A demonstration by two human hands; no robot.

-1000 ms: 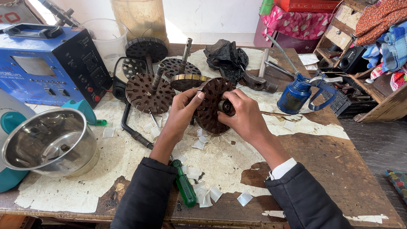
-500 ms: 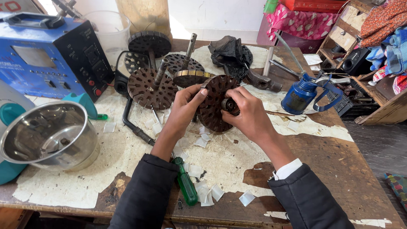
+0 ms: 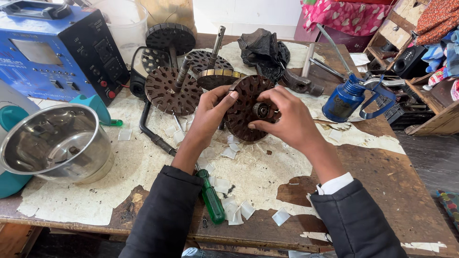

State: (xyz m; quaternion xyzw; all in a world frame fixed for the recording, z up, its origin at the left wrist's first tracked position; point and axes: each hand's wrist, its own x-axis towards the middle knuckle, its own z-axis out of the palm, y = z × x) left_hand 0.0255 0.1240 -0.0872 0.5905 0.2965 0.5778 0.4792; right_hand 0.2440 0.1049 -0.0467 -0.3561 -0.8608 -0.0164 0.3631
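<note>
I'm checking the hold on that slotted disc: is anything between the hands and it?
Nothing visible. Both hands already touch the rusty slotted disc: the left hand grips its left edge, and the right hand lies over its right side, fingertips beside the bearing at its centre. The disc is tilted up off the table.

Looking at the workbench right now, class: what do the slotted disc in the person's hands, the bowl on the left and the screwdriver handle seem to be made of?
Slotted disc: probably steel or iron, dull brown, rusty-looking, held by the left hand and right hand.
Bowl: likely stainless steel, since it is bright and mirror-like.
Screwdriver handle: seemingly plastic, being glossy translucent green.
</note>
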